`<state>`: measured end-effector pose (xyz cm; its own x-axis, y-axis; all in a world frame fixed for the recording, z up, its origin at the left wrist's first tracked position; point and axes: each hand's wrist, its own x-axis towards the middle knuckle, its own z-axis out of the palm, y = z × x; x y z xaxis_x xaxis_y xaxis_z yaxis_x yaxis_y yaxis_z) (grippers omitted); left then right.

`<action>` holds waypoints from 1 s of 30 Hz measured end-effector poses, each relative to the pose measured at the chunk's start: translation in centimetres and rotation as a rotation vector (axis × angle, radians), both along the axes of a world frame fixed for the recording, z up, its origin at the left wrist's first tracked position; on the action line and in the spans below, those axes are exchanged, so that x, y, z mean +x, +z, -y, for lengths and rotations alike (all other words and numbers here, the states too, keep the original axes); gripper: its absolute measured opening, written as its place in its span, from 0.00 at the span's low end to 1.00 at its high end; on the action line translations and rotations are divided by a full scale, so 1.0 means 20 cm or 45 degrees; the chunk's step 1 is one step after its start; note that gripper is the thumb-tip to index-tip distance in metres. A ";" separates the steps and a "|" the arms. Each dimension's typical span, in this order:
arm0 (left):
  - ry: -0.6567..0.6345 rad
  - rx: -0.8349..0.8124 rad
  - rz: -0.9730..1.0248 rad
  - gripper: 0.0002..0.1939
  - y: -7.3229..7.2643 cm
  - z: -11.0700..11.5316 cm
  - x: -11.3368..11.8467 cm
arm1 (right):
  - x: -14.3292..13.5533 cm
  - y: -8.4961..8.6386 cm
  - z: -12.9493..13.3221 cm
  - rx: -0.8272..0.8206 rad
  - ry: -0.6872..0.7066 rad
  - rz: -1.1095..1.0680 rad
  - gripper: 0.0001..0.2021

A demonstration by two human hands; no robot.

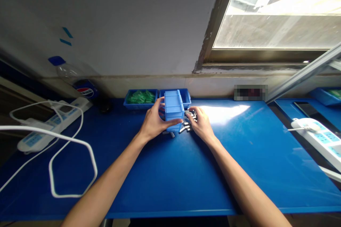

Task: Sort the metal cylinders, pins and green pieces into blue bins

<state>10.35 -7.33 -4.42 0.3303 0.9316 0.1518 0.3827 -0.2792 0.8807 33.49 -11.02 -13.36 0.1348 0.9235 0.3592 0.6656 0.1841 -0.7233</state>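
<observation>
My left hand grips a light blue plastic bin, tipped on its side above the blue table, thumb across its near end. Several small black and silver pieces lie in a pile just right of the bin, and one or two show under its near edge. At the pile's right side is my right hand, fingers curled over the pieces; whether it holds one is too small to tell. Behind the held bin stand a blue bin with green packets and another blue bin, partly hidden.
A Pepsi bottle and a power strip with looping white cables are at the left. On the right are a second power strip, a dark phone-like slab and a blue bin. Wall and window rise behind.
</observation>
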 end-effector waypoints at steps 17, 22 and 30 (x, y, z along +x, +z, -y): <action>0.076 0.442 -0.393 0.57 -0.05 -0.03 0.20 | 0.07 0.12 0.06 0.037 0.190 -0.372 0.19; 0.148 0.425 -0.480 0.56 -0.01 -0.02 0.27 | 0.04 0.18 0.11 -0.370 0.506 -0.770 0.17; 0.108 0.545 -0.124 0.32 0.04 -0.09 0.22 | 0.11 0.26 0.09 -0.109 0.201 -0.932 0.18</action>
<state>14.72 -5.62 -3.64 0.2869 0.8159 0.5020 0.4953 -0.5749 0.6513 35.73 -12.89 -8.18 0.1754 0.9722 0.1551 -0.0202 0.1611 -0.9867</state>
